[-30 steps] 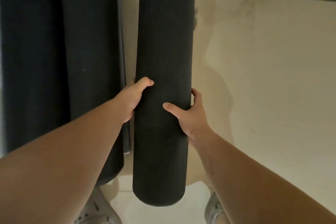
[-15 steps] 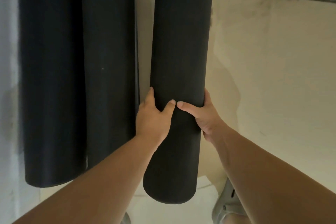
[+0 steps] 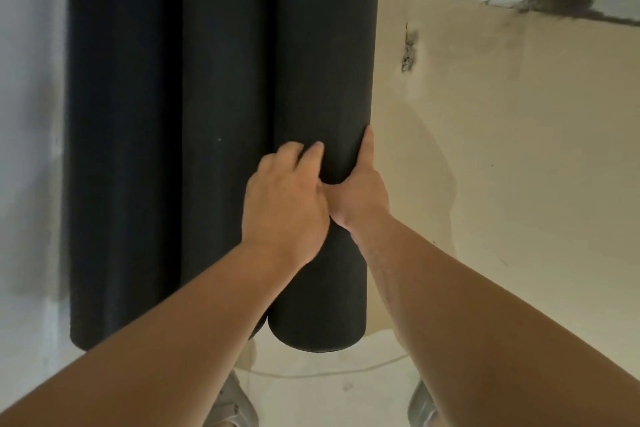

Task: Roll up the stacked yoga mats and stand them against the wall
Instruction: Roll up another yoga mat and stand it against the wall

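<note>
Three rolled black yoga mats stand upright side by side against the wall. Both hands hold the rightmost rolled mat (image 3: 322, 62) at mid-height, and it now touches the middle mat (image 3: 225, 114). My left hand (image 3: 284, 204) curls its fingers over the roll's front left side, at the seam with the middle mat. My right hand (image 3: 360, 198) wraps the right side, with its thumb tucked under my left hand. The leftmost mat (image 3: 121, 114) stands free. The held roll's lower end is close to the floor; whether it touches is hidden.
A beige wall (image 3: 502, 149) with a dark chipped mark (image 3: 408, 48) runs behind and to the right. A pale wall (image 3: 27, 114) lies at the left. My shoes (image 3: 239, 402) stand on the light floor (image 3: 329, 388), where a thin white cable (image 3: 329, 373) lies.
The held roll moved left from a visible gap until it sits against the middle mat. My left hand shifted from the roll's left side onto its front, overlapping my right thumb.
</note>
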{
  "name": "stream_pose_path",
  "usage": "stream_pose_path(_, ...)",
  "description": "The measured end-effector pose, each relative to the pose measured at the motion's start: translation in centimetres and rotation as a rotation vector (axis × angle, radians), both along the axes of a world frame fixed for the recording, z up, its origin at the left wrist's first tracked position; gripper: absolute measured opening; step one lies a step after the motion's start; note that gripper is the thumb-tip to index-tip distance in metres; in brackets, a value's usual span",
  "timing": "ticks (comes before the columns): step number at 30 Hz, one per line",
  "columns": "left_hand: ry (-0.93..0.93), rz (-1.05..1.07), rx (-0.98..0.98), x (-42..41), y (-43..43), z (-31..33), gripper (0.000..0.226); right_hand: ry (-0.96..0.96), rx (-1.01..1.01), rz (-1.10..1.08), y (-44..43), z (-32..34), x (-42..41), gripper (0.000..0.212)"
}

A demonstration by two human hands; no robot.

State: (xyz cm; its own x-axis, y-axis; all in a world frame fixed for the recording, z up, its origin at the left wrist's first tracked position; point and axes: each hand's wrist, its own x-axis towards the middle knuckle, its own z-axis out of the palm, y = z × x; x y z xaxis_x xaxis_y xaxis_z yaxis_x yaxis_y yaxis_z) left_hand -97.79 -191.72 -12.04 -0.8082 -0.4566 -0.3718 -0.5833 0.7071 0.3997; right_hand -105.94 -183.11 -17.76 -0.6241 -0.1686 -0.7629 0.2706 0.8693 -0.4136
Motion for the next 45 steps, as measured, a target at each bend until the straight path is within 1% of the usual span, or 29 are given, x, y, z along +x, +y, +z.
stream_pose_path(1, -0.036, -0.063, 0.016, 0.4, 0.1, -0.2, 0.053, -0.007, 0.009, 0.012, 0.2, -0.1, -0.3, 0.130)
stream_pose_path(4, -0.258, -0.178, 0.102, 0.5, 0.2, -1.2, 0.059, -0.065, -0.048, 0.010, 1.0, 0.2, -1.2, 0.131)
stream_pose_path(7, -0.367, -0.272, 0.083, -0.1, 0.8, -1.8, 0.073, -0.118, -0.129, 0.018, 2.7, 0.7, -2.0, 0.138)
stream_pose_path(9, -0.426, -0.313, 0.080, -0.7, 0.9, -1.8, 0.082, -0.136, -0.134, 0.031, 3.1, 1.1, -2.4, 0.140)
stream_pose_path(12, -0.493, -0.327, 0.096, -1.5, 0.5, -1.5, 0.090, -0.106, -0.046, 0.101, 2.6, 1.3, -2.6, 0.138)
stream_pose_path(16, -0.596, -0.319, 0.084, -2.6, 0.6, 0.0, 0.098, 0.010, 0.063, 0.247, 2.6, 3.4, -2.4, 0.129)
stream_pose_path(19, -0.696, -0.334, -0.016, -3.0, 0.2, 1.7, 0.102, 0.057, 0.121, 0.261, 5.1, 6.0, -2.3, 0.127)
stream_pose_path(22, -0.733, -0.349, -0.077, -2.4, -0.3, 4.8, 0.101, 0.062, 0.173, 0.241, 8.8, 10.0, -3.2, 0.119)
stream_pose_path(25, -0.761, -0.347, -0.039, -1.3, -0.2, 9.8, 0.089, 0.018, 0.191, 0.261, 13.0, 15.1, -4.5, 0.113)
stream_pose_path(27, -0.750, -0.236, 0.038, -0.7, 0.2, 14.7, 0.084, -0.030, 0.209, 0.265, 15.4, 19.6, -5.4, 0.112)
stream_pose_path(29, -0.713, -0.083, 0.111, 0.2, 0.6, 20.6, 0.081, -0.081, 0.191, 0.255, 17.4, 25.1, -6.3, 0.110)
stream_pose_path(34, -0.532, 0.206, 0.164, 2.3, 3.4, 38.7, 0.076, -0.111, 0.083, 0.290, 21.6, 41.6, -8.2, 0.102)
stream_pose_path(37, -0.370, 0.292, 0.173, 2.8, 6.9, 49.2, 0.071, -0.085, -0.015, 0.275, 23.5, 51.5, -8.6, 0.095)
stream_pose_path(39, -0.269, 0.347, 0.203, 3.0, 9.6, 54.7, 0.070, -0.052, -0.091, 0.252, 24.6, 57.2, -8.5, 0.092)
stream_pose_path(42, -0.148, 0.417, 0.272, 3.4, 12.7, 60.2, 0.069, 0.023, -0.197, 0.221, 25.7, 63.9, -7.4, 0.088)
stream_pose_path(45, -0.091, 0.408, 0.295, 3.3, 14.4, 63.7, 0.075, 0.076, -0.259, 0.159, 26.7, 68.4, -5.5, 0.086)
